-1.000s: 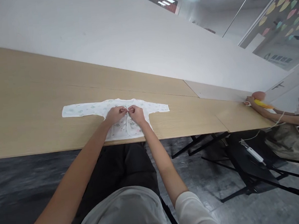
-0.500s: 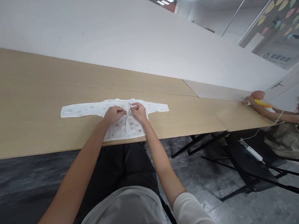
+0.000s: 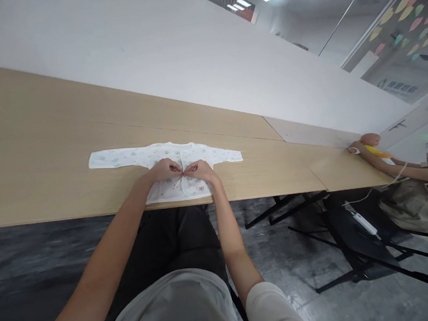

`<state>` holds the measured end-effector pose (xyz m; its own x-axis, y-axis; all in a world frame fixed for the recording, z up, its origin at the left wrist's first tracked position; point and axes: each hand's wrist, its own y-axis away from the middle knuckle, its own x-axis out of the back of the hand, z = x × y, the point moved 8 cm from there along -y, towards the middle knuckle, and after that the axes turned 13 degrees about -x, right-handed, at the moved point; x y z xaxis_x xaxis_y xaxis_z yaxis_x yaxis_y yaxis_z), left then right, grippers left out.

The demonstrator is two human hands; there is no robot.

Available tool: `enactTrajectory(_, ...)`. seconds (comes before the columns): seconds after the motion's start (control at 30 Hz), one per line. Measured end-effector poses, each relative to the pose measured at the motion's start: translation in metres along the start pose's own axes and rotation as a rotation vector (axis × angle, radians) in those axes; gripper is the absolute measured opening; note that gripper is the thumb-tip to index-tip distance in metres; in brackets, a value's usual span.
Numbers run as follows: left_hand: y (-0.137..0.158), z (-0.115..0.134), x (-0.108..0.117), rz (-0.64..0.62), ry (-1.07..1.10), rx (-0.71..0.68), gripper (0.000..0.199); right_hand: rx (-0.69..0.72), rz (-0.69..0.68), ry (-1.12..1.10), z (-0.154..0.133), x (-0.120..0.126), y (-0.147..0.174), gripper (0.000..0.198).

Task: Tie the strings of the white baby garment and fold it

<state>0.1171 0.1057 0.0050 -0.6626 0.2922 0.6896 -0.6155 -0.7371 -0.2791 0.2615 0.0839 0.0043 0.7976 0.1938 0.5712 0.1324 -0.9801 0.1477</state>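
Observation:
A small white baby shirt [image 3: 194, 154] with a faint print lies face up on the table, both sleeves stretched out sideways. My left hand [image 3: 165, 169] pinches the shirt's front edge from the left. From the right, my right hand [image 3: 200, 170] pinches the same front opening, and the fingertips of both hands meet at the middle seam. Whatever fastener sits between the fingertips is too small to make out. Below the hands, the lower front of the shirt reaches close to the table's near edge.
The long wooden table [image 3: 48, 145] runs along a white partition [image 3: 152, 51]. At the far right another person [image 3: 418, 182] holds a baby doll [image 3: 371, 141] on the tabletop. Black folding chairs [image 3: 355, 238] stand below, one with a white power strip [image 3: 365, 223] on it.
My right hand has come down and left, and my left hand slightly right and down. Their fingertips, apart before, now meet at the shirt's front opening.

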Motion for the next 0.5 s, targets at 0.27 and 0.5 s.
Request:
enactTrajectory(0.27,0.0013,0.0015,-0.0024,-0.050,0.042,0.023,0.030,-0.037,-0.040,0.039,0.0022,-0.0040,-0.0035,0.005)
enactTrajectory(0.5,-0.0002,0.0045,-0.0047,-0.071,0.077,-0.002,0.031,-0.082,-0.016,0.015,0.0051,-0.0035,-0.0063,0.005)
